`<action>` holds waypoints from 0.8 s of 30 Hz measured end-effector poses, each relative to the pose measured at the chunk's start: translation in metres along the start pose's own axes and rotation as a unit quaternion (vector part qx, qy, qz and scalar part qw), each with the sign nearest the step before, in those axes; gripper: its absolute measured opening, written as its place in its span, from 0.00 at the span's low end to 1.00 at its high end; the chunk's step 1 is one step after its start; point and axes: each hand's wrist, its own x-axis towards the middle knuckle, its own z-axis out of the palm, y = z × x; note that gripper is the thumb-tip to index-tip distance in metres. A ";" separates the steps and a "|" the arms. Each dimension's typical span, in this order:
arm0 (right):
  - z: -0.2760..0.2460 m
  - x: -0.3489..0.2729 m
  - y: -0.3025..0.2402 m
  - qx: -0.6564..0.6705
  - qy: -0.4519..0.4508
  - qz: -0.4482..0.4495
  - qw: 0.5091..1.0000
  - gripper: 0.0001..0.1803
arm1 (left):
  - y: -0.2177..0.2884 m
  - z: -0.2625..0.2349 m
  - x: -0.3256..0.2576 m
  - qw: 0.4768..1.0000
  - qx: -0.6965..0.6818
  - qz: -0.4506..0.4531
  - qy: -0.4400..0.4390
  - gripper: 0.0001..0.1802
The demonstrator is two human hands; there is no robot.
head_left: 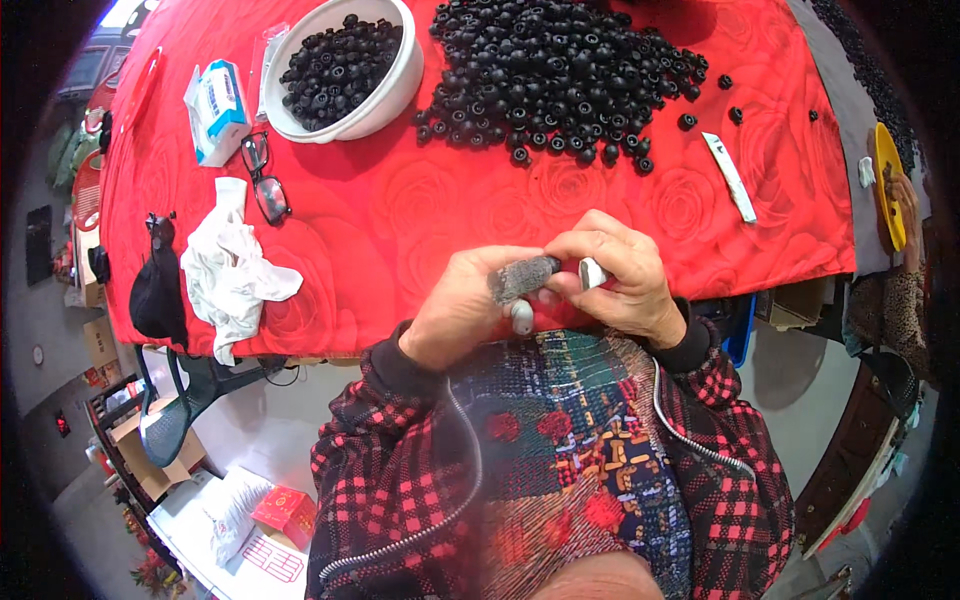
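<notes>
My left hand (462,305) is closed in front of my chest, near the table's front edge. A dark grey, rough-looking covering (522,280) shows along its thumb, and a smooth grey tip (521,317) lies below. Between the fingertips of both hands is a small black round part (552,264), mostly hidden. My right hand (625,268) is closed too, its fingers bent against that part. A whitish piece with a dark edge (593,273) shows at its thumb; I cannot tell whether it is a tool or a thumb covering.
A heap of black round parts (560,80) covers the far middle of the red tablecloth (420,205). Left of it stands a white bowl (405,85) of similar parts. Tissues (217,112), glasses (266,180) and a white cloth (232,265) lie left; a white strip (730,178) lies right.
</notes>
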 end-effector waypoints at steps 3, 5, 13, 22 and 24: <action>-0.001 0.000 -0.001 0.001 -0.022 -0.021 1.000 0.15 | 0.000 -0.010 0.000 0.997 0.023 -0.044 -0.057 0.10; -0.001 -0.001 -0.001 0.023 -0.021 -0.034 0.999 0.15 | -0.002 -0.015 0.001 0.992 0.021 -0.056 -0.110 0.10; 0.001 -0.005 -0.013 -0.097 0.063 -0.119 0.986 0.17 | -0.006 0.005 -0.006 0.994 -0.094 0.035 -0.047 0.13; -0.014 -0.003 -0.024 0.010 0.012 0.068 0.998 0.12 | -0.003 0.005 -0.011 0.995 -0.050 0.082 -0.040 0.12; -0.013 -0.003 -0.021 -0.008 -0.002 0.073 0.997 0.12 | -0.004 0.004 -0.010 0.994 -0.045 0.088 -0.044 0.12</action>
